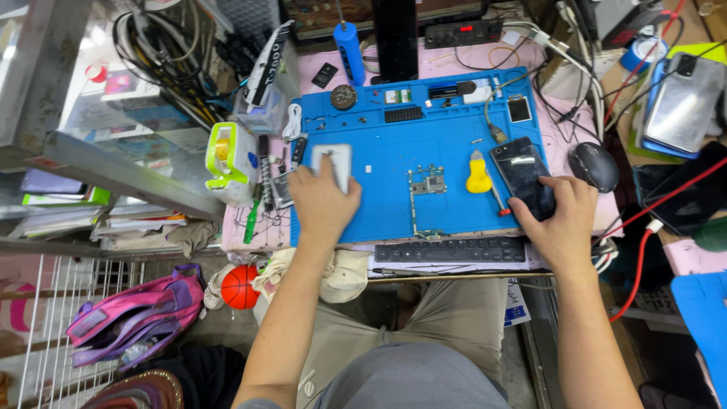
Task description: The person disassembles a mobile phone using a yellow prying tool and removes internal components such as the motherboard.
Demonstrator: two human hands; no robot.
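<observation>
Left hand [324, 198]: palm down on the small white pad [334, 162] at the blue mat's [454, 144] left edge, fingers together and flat, pressing it rather than gripping.
Right hand [559, 216]: fingers curled over the near end of the dark phone [522, 174], pinning it at the mat's right edge.
Circuit board [426, 184]: bare between my hands, untouched.
Yellow-handled screwdriver [482, 176]: just left of the phone, within easy reach.
Keyboard [452, 251]: near edge, below the mat.

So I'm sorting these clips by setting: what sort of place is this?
Most likely a phone repair bench. A bare circuit board lies on a blue work mat, the right hand holds a dark phone, and a yellow-handled screwdriver lies beside it.
</observation>
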